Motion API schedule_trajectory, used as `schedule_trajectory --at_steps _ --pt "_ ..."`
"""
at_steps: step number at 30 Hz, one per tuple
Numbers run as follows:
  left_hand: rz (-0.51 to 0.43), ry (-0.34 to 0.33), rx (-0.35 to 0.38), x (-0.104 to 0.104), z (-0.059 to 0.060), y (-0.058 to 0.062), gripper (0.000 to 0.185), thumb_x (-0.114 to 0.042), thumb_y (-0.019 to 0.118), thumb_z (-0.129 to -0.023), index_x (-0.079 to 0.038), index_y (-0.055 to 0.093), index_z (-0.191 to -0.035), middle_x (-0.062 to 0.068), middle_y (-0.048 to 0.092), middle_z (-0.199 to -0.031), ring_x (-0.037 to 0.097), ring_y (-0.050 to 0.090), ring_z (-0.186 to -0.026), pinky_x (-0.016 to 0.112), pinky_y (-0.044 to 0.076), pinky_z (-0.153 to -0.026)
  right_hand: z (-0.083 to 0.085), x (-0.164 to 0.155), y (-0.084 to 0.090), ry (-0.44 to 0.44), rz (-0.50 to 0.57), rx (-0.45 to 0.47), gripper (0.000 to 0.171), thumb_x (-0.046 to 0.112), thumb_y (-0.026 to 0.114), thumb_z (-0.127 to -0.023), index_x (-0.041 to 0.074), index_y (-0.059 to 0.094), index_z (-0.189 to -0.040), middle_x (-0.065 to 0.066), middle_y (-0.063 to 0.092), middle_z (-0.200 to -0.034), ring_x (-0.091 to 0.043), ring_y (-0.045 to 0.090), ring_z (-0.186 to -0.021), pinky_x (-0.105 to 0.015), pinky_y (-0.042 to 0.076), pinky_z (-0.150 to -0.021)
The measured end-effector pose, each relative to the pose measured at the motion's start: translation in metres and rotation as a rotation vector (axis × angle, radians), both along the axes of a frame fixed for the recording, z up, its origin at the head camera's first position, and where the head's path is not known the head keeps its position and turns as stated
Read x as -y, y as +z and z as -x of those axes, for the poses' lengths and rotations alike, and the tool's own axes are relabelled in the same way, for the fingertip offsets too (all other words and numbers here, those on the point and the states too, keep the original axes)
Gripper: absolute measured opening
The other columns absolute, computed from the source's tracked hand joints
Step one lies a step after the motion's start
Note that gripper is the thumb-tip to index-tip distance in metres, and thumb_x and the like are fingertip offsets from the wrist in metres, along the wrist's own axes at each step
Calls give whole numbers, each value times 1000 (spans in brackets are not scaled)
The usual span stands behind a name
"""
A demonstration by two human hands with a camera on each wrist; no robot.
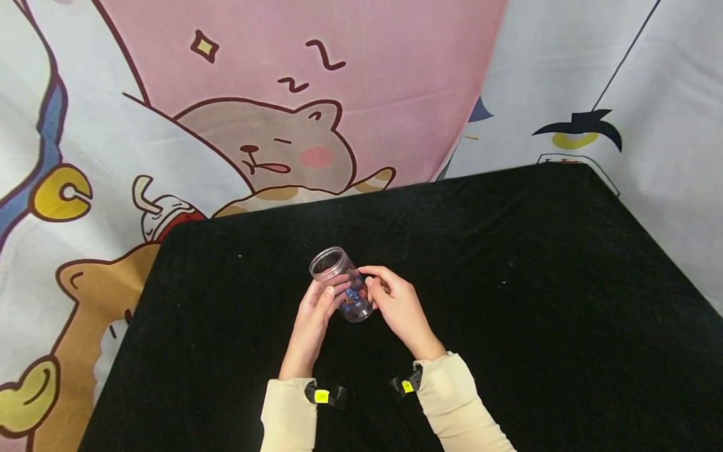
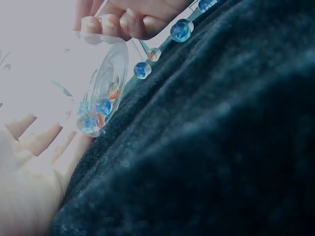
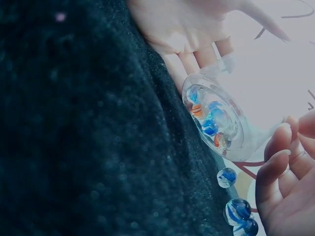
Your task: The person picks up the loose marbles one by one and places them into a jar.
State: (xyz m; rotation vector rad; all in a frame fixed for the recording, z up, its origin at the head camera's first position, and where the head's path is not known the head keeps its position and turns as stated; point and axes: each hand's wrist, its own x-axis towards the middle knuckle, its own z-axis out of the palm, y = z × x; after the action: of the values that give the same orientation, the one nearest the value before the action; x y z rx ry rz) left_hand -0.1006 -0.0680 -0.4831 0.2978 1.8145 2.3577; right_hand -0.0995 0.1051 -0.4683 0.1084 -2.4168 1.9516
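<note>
A clear plastic jar (image 1: 334, 269) is tilted, its mouth toward the upper left in the head view. Blue and orange marbles (image 1: 351, 295) lie at its base end. My left hand (image 1: 315, 306) holds the jar from the left, thumb on the near side and fingers across the far side. On the other side, my right hand (image 1: 400, 307) is close against the jar with bent fingers; whether it touches or pinches anything is unclear. In the right wrist view, a few blue marbles (image 3: 238, 211) appear outside the jar near the right fingers (image 3: 273, 169).
A black cloth (image 1: 508, 301) covers the table. Behind it hangs a cartoon-print curtain (image 1: 407, 81). Each wrist carries a black strap with a yellow tag (image 1: 322, 396). Loose marbles (image 2: 182, 30) also show beyond the jar in the left wrist view.
</note>
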Motion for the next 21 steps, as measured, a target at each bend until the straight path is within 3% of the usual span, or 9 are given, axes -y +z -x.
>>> schedule_trajectory --at_steps 5,12,21 --pt "10 0 -14 0 0 -1 33 -14 37 -96 -7 39 -128 20 44 -127 33 43 -117 46 30 -99 0 0 2 4 8 19 21 21 51 -91 22 62 -108 -4 55 -68 -20 52 -59 -28 43 -52" --pt "11 -5 -6 -2 -1 -2 33 -13 37 -96 -7 39 -128 21 44 -127 35 42 -117 45 30 -99 -10 0 29 -3 4 40 21 9 50 -90 8 62 -108 -15 54 -69 -29 52 -61 -24 41 -52" --pt "7 8 -9 0 1 -3 33 -16 38 -96 -5 40 -127 22 44 -126 35 43 -116 44 32 -98 4 -1 -4 7 -19 29 20 22 51 -91 23 62 -107 -4 54 -68 -18 52 -58 -28 44 -51"
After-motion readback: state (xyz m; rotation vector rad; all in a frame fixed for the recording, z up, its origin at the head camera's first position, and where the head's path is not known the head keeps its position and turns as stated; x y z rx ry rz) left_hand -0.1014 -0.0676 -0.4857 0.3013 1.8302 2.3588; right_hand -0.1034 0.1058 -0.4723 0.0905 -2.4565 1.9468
